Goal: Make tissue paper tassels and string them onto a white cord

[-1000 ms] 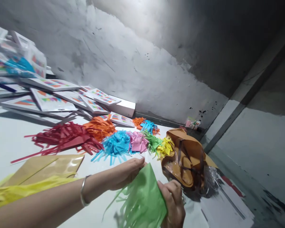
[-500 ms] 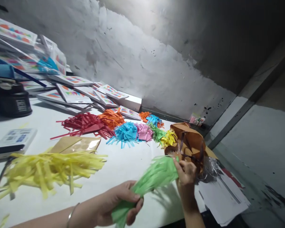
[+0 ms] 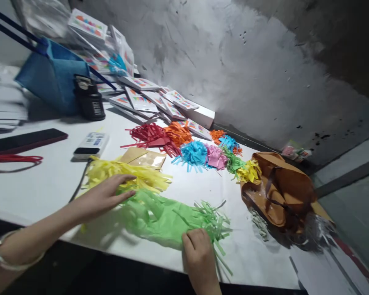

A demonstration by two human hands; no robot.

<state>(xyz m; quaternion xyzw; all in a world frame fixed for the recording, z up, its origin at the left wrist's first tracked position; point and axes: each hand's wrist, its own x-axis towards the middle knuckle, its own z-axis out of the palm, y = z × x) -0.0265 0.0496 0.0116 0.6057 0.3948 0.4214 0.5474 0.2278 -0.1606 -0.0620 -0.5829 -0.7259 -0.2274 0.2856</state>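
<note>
Green fringed tissue paper (image 3: 169,219) lies spread on the white table, its cut strips at both ends. My right hand (image 3: 199,256) is closed on its lower edge near the right-hand fringe. Over the left end, my left hand (image 3: 110,192) is open, its fingers apart, beside the yellow fringed tissue paper (image 3: 150,176). I cannot tell whether those fingers touch the green strips. Behind them lies a tan envelope (image 3: 143,157). Red (image 3: 150,137), orange, blue, pink, green and yellow tissue bunches run in a row across the table.
A brown bag (image 3: 276,188) stands open at the right, with white papers beyond it. Many printed packs (image 3: 141,100) are piled along the wall. To the left are a blue bag (image 3: 55,82), a black bottle (image 3: 90,98), a dark phone-like slab (image 3: 27,139) and a small white box (image 3: 92,143).
The green tissue paper, earlier raised and stretched between both hands, now lies on the table. My left hand has let go and opened; my right hand has moved to the lower edge. The view swung left.
</note>
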